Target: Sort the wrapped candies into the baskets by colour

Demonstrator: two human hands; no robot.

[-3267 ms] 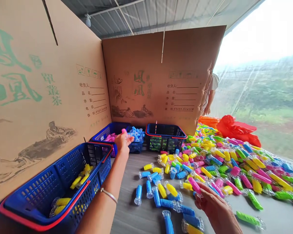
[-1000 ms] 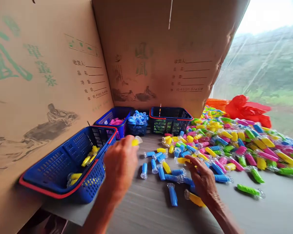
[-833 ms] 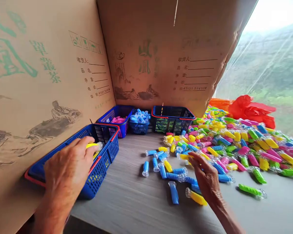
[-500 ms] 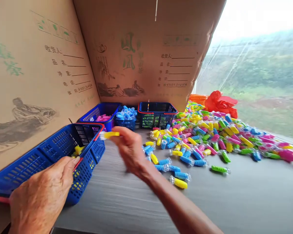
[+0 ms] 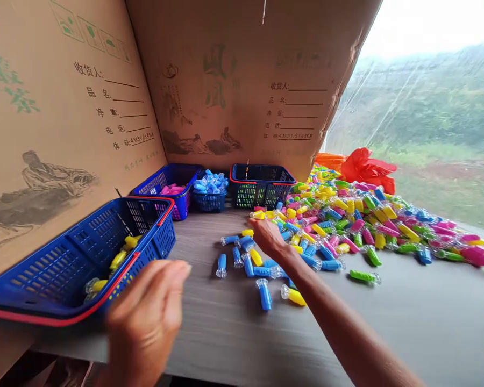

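My left hand (image 5: 145, 317) hovers low over the near table edge, just right of the nearest blue basket (image 5: 155, 244). Its fingers are stretched forward and look empty, though blurred. That red-rimmed basket holds a few yellow capsule-shaped pieces (image 5: 119, 259). My right hand (image 5: 268, 236) reaches to the near edge of a big pile of coloured pieces (image 5: 347, 220), palm down. Its fingertips point at a yellow piece (image 5: 258, 215) and are hidden behind the hand. Blue pieces (image 5: 262, 293) lie scattered just below my right wrist.
Along the cardboard wall (image 5: 226, 80) stand a blue basket with pink pieces (image 5: 167, 189), a small basket of blue pieces (image 5: 210, 185) and a dark basket (image 5: 262, 185). A red plastic bag (image 5: 367, 169) lies behind the pile. Grey tabletop (image 5: 407, 333) spreads at the front right.
My right hand, which held a yellow piece over the nearest basket, is back at the pile without it. My left hand left the basket rim and moved right over the table edge.
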